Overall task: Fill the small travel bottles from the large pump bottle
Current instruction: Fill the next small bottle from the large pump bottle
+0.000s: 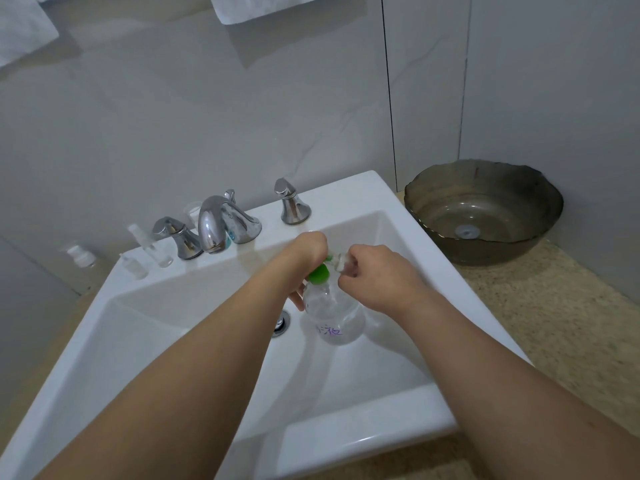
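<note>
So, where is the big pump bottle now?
In the head view, the pump bottle is over the sink basin, right of the drain, held between both hands.

- The large pump bottle (pixel 332 313) is clear, with a green collar and purple handwriting on its lower body. It is held over the white sink basin (pixel 363 372).
- A small clear travel bottle (pixel 341 261) is held at the pump head.
- Further small clear travel bottles (pixel 133 266) stand on the sink's back-left ledge.
</note>
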A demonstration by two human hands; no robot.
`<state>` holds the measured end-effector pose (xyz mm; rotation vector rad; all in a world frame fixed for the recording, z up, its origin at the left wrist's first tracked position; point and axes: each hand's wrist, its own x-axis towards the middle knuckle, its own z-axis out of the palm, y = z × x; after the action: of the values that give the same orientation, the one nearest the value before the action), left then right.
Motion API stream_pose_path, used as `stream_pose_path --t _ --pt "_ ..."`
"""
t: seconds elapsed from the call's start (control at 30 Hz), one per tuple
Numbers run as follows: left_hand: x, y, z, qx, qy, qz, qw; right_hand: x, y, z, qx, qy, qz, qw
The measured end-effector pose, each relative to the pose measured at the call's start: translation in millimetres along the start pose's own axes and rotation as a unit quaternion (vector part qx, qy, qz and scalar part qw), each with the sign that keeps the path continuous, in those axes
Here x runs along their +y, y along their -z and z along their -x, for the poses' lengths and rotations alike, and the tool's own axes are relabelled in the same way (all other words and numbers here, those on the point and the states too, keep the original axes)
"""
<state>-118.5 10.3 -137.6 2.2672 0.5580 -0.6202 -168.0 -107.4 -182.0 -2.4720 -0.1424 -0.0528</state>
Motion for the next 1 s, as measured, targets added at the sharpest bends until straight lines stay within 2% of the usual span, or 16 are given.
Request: stream_pose_path --t 0.47,0.57,0.73,1.0 --pt "-4.5 -2.2 0.0 0.025 -0.003 0.016 1.0 1.3 -3.1 -1.3 -0.008 0.0 -0.01 1.0" --pt "-6.8 3.4 -2.3 0.003 0.005 0.026 1.0 0.4 -2.3 -1.0 -0.001 0.01 -0.013 1.0" --pt "-3.0 22.0 -1.2 -0.112 0.036 0.064 0.991 -2.4 0.8 -0.7 0.031 0.019 -0.031 0.999" --pt "-1.6 17.4 -7.4 -0.1 0.038 0.05 0.993 -1.8 1.6 -0.1 0.02 0.014 -0.046 0.999"
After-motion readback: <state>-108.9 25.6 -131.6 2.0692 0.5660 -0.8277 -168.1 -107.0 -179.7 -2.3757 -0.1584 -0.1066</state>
